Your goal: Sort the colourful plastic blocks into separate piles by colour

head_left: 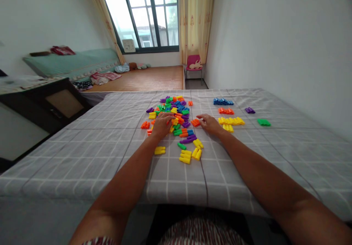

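Observation:
Small bullet-shaped plastic toy blocks in several colours lie in a mixed pile (172, 107) on a grey checked cloth. Over the near left part of that pile is my left hand (162, 125), its fingers stretched among yellow and orange blocks; some fingertips are hard to make out. My right hand (209, 123) rests at the pile's right side, thumb and fingers apart, the tips at the edge of an orange block (195, 122). Whether they touch it, I cannot tell. Nearer to me lie loose yellow blocks (185, 157), a purple block (188, 139) and a green block (182, 146).
Right of my right hand are blue blocks (223, 101), orange blocks (226, 111), yellow blocks (231, 121), a purple group (250, 110) and a green group (263, 122). Beyond the covered table (90, 153) stand a bed platform (154, 77) and a pink chair (193, 60). A dark cabinet (44, 109) is at left.

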A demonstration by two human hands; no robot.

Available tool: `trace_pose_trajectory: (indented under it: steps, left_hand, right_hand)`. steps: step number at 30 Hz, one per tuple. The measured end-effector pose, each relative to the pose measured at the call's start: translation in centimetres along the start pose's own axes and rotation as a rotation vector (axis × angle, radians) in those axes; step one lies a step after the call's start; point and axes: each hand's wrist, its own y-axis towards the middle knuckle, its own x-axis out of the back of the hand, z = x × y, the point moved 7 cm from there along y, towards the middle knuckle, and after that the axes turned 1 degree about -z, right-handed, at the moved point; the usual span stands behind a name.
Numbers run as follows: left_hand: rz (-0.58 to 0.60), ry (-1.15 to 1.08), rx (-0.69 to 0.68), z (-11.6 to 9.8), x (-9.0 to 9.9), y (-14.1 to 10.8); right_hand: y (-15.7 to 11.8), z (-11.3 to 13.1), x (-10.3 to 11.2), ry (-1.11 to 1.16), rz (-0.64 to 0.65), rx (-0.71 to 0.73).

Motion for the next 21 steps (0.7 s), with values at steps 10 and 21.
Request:
trace_pose_trajectory:
  steps: [10, 21]
  left_hand:
    - [-0.001, 0.004, 0.039, 0.5, 0.3, 0.1]
    - [0.053, -0.013, 0.065, 0.6, 0.3, 0.0]
  right_hand:
    - [-0.3, 1.0, -0.6, -0.127, -0.007, 0.102]
    - [2.0, 0.3, 4.0, -0.015, -0.148, 0.101]
